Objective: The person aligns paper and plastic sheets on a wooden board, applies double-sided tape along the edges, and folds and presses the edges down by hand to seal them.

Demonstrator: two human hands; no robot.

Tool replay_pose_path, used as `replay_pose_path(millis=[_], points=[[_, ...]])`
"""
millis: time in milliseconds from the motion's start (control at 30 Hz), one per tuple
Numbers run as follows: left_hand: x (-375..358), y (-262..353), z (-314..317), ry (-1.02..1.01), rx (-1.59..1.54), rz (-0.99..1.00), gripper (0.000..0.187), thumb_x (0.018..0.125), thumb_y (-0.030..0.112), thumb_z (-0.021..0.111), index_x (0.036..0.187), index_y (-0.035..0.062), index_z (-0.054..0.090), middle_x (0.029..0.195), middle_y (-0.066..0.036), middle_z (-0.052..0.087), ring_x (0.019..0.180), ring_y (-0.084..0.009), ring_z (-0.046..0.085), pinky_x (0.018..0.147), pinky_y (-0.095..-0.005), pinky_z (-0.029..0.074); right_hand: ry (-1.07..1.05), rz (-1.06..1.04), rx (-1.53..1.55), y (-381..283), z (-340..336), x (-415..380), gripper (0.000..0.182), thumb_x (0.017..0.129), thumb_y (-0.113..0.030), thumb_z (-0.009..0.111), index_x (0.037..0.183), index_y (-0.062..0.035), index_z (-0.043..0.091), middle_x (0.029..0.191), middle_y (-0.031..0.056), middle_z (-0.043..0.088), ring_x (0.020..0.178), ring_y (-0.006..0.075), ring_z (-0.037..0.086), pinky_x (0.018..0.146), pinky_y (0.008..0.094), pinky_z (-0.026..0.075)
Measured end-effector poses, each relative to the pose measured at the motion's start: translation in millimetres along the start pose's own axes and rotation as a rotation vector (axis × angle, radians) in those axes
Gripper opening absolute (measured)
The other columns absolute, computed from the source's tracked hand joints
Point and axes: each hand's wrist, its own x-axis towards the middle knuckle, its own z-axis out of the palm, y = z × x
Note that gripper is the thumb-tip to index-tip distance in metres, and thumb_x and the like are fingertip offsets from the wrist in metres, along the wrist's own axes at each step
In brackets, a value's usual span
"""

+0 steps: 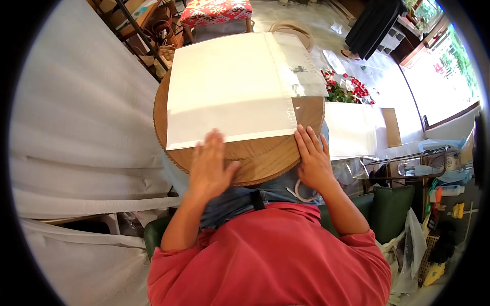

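A large white sheet lies flat on a round wooden table in front of me. Along its right side is a transparent plastic sheet, partly over the edge of the table. My left hand is open and slightly blurred, its fingertips at the sheet's near edge. My right hand rests open at the table's right rim, fingers stretched toward the sheet's near right corner. A pale ring-shaped item lies by my right wrist; I cannot make out what it is.
Pale curtain cloth hangs at the left. Red and white flowers lie beyond the table at right, near another white sheet. A red patterned stool stands behind. Tools and plastic bags crowd a rack at right.
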Motion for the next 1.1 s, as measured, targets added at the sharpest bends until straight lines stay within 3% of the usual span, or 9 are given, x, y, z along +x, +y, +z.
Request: replay_pose_path(millis=[233, 333, 433, 500, 700, 833, 900, 1000, 1100], points=[[-67, -157, 23, -0.02, -0.009, -0.682, 0.081, 0.111, 0.05, 0.047, 0.166, -0.0057, 0.028, 0.174, -0.026, 0.027, 0.163, -0.0382, 0.021, 0.132, -0.0569, 0.009, 0.089, 0.018, 0.199, 3, 5, -1, 0.093, 0.073, -0.001, 0.065, 0.163, -0.0065, 0.041, 0.172, 0.0093, 0.037, 0.16, 0.0308, 0.031, 0.131, 0.052, 0.02], [-82, -162, 28, 0.555, -0.365, -0.569, 0.072, 0.111, 0.044, 0.051, 0.161, -0.0064, 0.039, 0.17, -0.028, 0.033, 0.16, -0.0436, 0.027, 0.131, -0.0553, 0.014, 0.387, 0.112, 0.43, 21, 18, -1, 0.083, 0.074, 0.002, 0.062, 0.156, -0.002, 0.047, 0.165, 0.0216, 0.042, 0.157, 0.0382, 0.035, 0.13, 0.0498, 0.025], [-75, -121, 20, 0.577, -0.379, -0.314, 0.069, 0.111, 0.042, 0.053, 0.161, -0.0031, 0.041, 0.171, -0.028, 0.031, 0.159, -0.0463, 0.027, 0.131, -0.0558, 0.015, 0.691, 0.381, 0.47, 49, 42, 9, 0.071, 0.088, -0.008, 0.07, 0.155, 0.0007, 0.047, 0.153, 0.0198, 0.052, 0.139, 0.0315, 0.054, 0.114, 0.0418, 0.044], [-60, -98, 14, 0.519, -0.315, -0.226, 0.068, 0.11, 0.042, 0.054, 0.161, -0.0011, 0.042, 0.172, -0.027, 0.03, 0.16, -0.047, 0.026, 0.131, -0.0567, 0.015, 0.615, 0.968, 1.114, 63, 44, 29, 0.052, 0.093, -0.02, 0.081, 0.137, 0.0011, 0.062, 0.128, 0.0134, 0.068, 0.111, 0.0223, 0.067, 0.09, 0.0343, 0.054], [-28, -81, 21, 0.35, -0.167, -0.168, 0.065, 0.109, 0.042, 0.055, 0.16, 0.0034, 0.046, 0.173, -0.025, 0.03, 0.161, -0.0469, 0.022, 0.13, -0.0607, 0.009, 0.528, 0.859, 1.472, 93, 42, 43, 0.022, 0.09, -0.02, 0.087, 0.085, -0.0049, 0.072, 0.077, 0.0006, 0.069, 0.07, 0.0129, 0.064, 0.069, 0.0286, 0.05], [-27, -65, 17, 0.311, -0.153, -0.116, 0.061, 0.108, 0.039, 0.057, 0.159, 0.006, 0.05, 0.172, -0.019, 0.035, 0.161, -0.0424, 0.024, 0.13, -0.0637, 0.007, 0.805, 0.818, 1.523, 122, 34, 30, 0.017, 0.094, -0.015, 0.082, 0.085, -0.0044, 0.072, 0.08, 0.004, 0.071, 0.069, 0.0129, 0.064, 0.065, 0.0282, 0.051], [-30, -44, 13, 0.225, -0.089, 0.047, 0.061, 0.105, 0.037, 0.061, 0.157, 0.0065, 0.053, 0.17, -0.016, 0.04, 0.16, -0.0422, 0.027, 0.13, -0.0635, 0.006, 1.037, 0.913, 1.62, 143, 27, 18, 0.019, 0.098, -0.016, 0.077, 0.109, -0.0031, 0.07, 0.099, 0.0087, 0.074, 0.074, 0.0169, 0.068, 0.066, 0.0312, 0.054], [-23, -4, 12, 0.185, -0.119, 0.185, 0.061, 0.102, 0.035, 0.065, 0.155, 0.0073, 0.055, 0.168, -0.015, 0.044, 0.159, -0.0427, 0.031, 0.13, -0.0625, 0.011, 0.877, 0.869, 1.845, 147, 51, 5, 0.032, 0.102, -0.029, 0.074, 0.121, -0.0064, 0.064, 0.118, 0.0109, 0.071, 0.095, 0.0223, 0.07, 0.07, 0.0355, 0.056], [-1, 27, 14, 0.141, -0.165, 0.344, 0.064, 0.098, 0.034, 0.07, 0.155, 0.0077, 0.055, 0.167, -0.015, 0.045, 0.157, -0.0429, 0.034, 0.129, -0.063, 0.016, 0.464, 0.937, 1.697, 94, 43, 20, 0.024, 0.098, -0.021, 0.08, 0.113, -0.0046, 0.071, 0.099, 0.0059, 0.075, 0.079, 0.0171, 0.071, 0.066, 0.0296, 0.055]])
